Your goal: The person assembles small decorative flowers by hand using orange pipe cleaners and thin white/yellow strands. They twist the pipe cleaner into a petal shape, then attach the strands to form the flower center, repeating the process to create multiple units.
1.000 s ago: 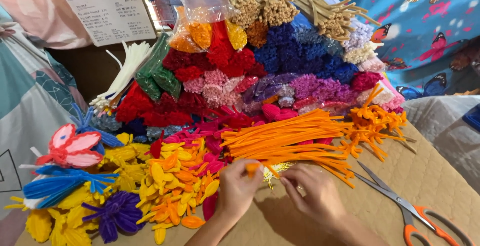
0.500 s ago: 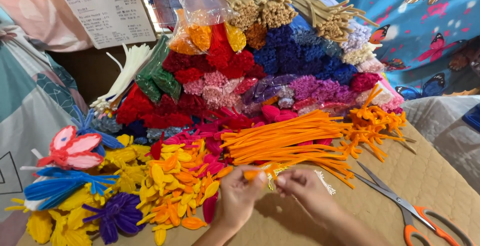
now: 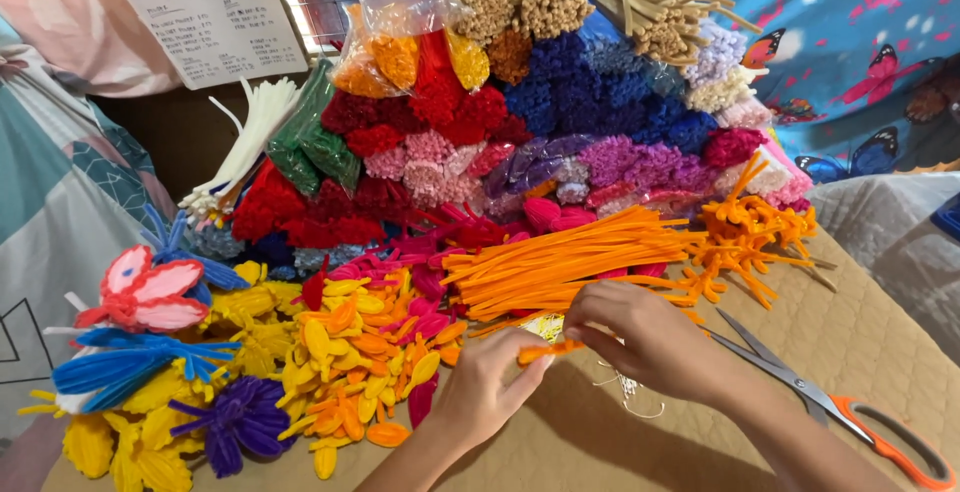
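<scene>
My left hand (image 3: 488, 386) and my right hand (image 3: 640, 337) meet over the brown quilted mat (image 3: 860, 337), both pinching one short orange pipe cleaner (image 3: 545, 351) between their fingertips. Just beyond the hands lies a loose bundle of long orange pipe cleaners (image 3: 570, 264). Thin pale wire pieces (image 3: 628, 389) lie on the mat under my right hand. To my left spreads a heap of orange, yellow and pink folded petal shapes (image 3: 360, 352).
Orange-handled scissors (image 3: 830, 402) lie shut on the mat at the right. A tall stack of bagged pipe cleaners (image 3: 520, 112) in many colours fills the back. Finished pieces sit at the left: a pink butterfly (image 3: 145, 287), blue shapes (image 3: 120, 362), a purple flower (image 3: 240, 417).
My hands have shifted slightly right and up, and the orange pipe cleaner now stretches between both sets of fingertips. Nothing else has moved.
</scene>
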